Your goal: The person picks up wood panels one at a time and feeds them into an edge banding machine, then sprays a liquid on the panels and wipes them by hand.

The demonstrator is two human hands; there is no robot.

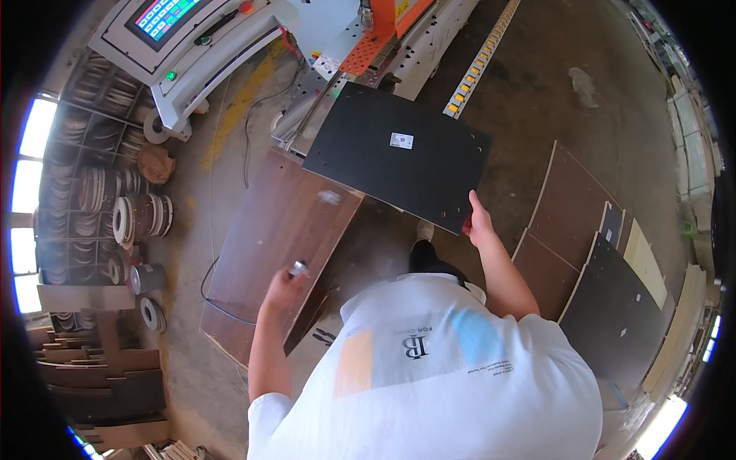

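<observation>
A dark board (383,176) with a white label on it lies tilted across the edge of the machine, small round holes showing near its short ends. My right hand (480,221) grips the board's near right corner, thumb up along the edge and fingers partly hidden beneath. Over a brown wood-grain tabletop (253,238), my left hand (284,291) is closed around a small silver tool (298,268). Most of that tool is covered by the fingers, so its exact kind is unclear. A thin dark hose (222,308) curves over the tabletop near my left forearm.
A control panel (119,46) with a lit screen stands at the far left. Beside the board runs a rail with yellow rollers (469,80). Brown and black panels (613,299) are stacked on the right. Edging rolls (142,218) fill racks on the left.
</observation>
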